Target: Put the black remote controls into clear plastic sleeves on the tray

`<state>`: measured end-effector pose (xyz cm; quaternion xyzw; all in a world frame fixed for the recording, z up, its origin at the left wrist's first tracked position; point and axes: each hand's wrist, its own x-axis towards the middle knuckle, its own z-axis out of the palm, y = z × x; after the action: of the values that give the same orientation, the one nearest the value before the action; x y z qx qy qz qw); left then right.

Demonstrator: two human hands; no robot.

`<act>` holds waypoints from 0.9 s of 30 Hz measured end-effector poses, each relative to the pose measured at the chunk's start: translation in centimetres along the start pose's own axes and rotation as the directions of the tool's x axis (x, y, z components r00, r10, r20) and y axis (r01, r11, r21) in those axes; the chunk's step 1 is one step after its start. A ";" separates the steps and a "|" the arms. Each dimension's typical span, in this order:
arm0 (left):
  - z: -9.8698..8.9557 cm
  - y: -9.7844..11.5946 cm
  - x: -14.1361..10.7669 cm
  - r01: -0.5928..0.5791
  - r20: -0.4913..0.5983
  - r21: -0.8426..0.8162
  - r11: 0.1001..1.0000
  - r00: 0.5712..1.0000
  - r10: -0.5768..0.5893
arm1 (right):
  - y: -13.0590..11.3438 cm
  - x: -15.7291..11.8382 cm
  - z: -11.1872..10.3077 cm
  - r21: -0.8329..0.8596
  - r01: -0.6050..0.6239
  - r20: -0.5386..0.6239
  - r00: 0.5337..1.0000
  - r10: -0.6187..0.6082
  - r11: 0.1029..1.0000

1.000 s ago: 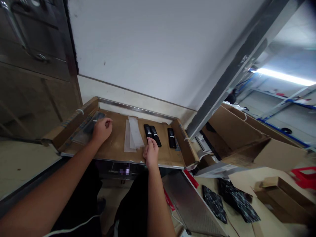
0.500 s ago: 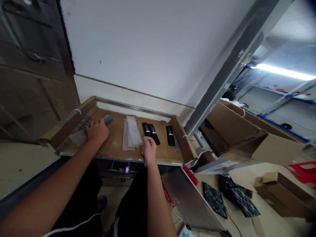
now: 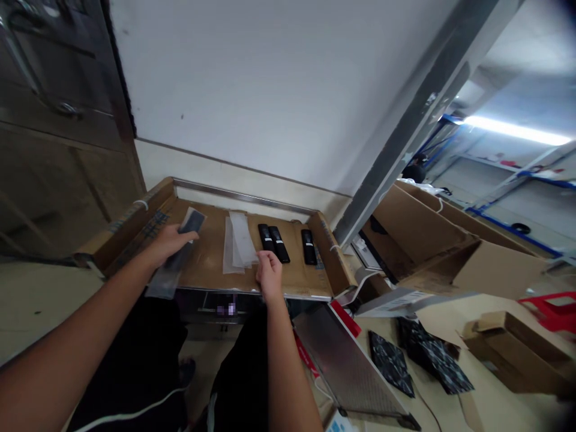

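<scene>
My left hand [image 3: 168, 243] grips a dark remote control in a clear plastic sleeve [image 3: 180, 255], thumb across its top. The sleeve's loose end hangs over the front edge of the cardboard-lined tray [image 3: 207, 264]. My right hand [image 3: 270, 276] is closed at the tray's front, its fingertips by the corner of several clear plastic sleeves [image 3: 238, 243]; whether it pinches anything is hidden. Just beyond that hand, two black remote controls [image 3: 279, 246] lie side by side. A third black remote control [image 3: 308, 246] lies apart, near the right wall.
Cardboard walls border the tray on both sides, with a metal rail [image 3: 243, 195] behind. To the right stand a large open carton [image 3: 427, 234] and a smaller box [image 3: 517, 348]. Dark patterned packages [image 3: 391, 363] lie below. Another person [image 3: 414, 169] is in the far background.
My left hand has picked the sleeved remote control up from the tray's left side and turned it, so the sleeve's end now points toward me. My right hand stays nearly in place.
</scene>
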<state>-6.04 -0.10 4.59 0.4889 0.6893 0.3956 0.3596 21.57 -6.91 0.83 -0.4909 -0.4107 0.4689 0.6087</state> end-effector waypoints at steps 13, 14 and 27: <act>0.9 -3.8 -15.2 0.017 0.054 -0.301 0.953 0.999 -0.001 | 2.9 -16.6 5.1 0.042 -0.588 0.549 0.689 0.473 0.808; 0.3 -4.5 -15.0 0.006 0.031 -0.306 0.952 1.000 0.003 | 3.4 -17.0 5.1 0.028 -0.602 0.558 0.672 0.487 0.798; -2.9 -4.9 -15.2 -0.159 0.128 0.004 0.987 0.979 0.157 | 4.6 -17.3 4.0 -0.101 -0.628 0.593 0.585 0.553 0.772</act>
<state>-6.46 -16.27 3.07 0.5687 0.6268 0.3861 0.3669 13.11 -22.58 -3.64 -0.3901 -0.3631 0.7963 0.2862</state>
